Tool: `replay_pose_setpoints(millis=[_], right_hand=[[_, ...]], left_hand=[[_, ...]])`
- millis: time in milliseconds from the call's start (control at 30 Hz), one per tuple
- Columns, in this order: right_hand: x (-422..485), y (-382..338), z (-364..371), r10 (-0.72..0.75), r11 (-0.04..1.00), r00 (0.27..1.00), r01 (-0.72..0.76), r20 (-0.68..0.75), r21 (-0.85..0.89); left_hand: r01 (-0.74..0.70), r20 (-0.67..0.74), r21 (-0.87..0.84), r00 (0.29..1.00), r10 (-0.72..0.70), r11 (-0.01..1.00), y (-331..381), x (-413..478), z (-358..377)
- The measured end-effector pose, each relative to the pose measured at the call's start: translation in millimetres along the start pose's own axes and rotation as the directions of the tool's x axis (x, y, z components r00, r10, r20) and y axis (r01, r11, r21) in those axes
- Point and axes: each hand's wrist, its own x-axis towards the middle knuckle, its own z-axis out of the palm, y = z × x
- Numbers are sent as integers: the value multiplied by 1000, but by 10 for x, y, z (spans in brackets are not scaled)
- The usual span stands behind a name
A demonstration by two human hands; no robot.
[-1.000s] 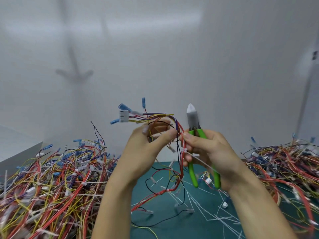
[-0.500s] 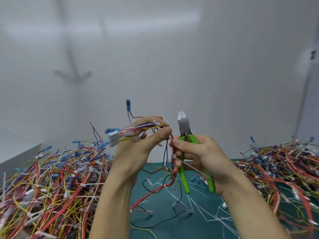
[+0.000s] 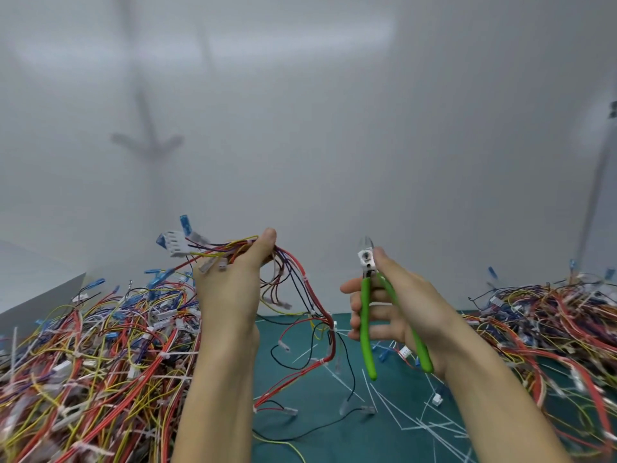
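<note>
Wiring workshop: heaped wire harnesses point(image 3: 100, 355).

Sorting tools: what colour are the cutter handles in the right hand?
Bright green, on the steel-nosed side cutters; head view shows it best.

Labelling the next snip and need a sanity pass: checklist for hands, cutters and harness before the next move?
1. Grip: left hand grips the multicoloured wire harness near its white plastic connector: ok.
2. Tool: right hand holds the green-handled metal cutters, tip up: ok.
3. Clearance: cutter tip apart from the harness, no wire at it: ok.
4. Blades open or closed: cannot tell.
5. Target: small white cable tie on the harness's red bundle in view: ok.
6. Tail: harness end free of the left pile of loose wires on the dark green mat: cannot tell.
</note>
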Motion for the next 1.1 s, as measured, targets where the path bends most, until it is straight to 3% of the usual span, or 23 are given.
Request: replay_pose_setpoints(millis=[100,233,333,467,1100], right_hand=[[-16,-2,13,44,994,997,-37,66,-101],[-50,10,71,67,905,987,2,148,-425],[-80,8,136,-32,824,982,131,186,-551],[-80,-2,152,-228,611,958,279,173,-741],[-84,-5,89,-269,540,941,324,206,-777]], left_hand=[[-4,-39,-16,999,4,1000,-3,47,-32],[46,-74,-31,996,-48,998,-20,80,-81],[87,-71,-31,994,-89,996,-17,95,-93],[95,-79,-6,992,-95,996,-9,81,-85],[69,-76,12,995,-68,998,-14,18,-27]])
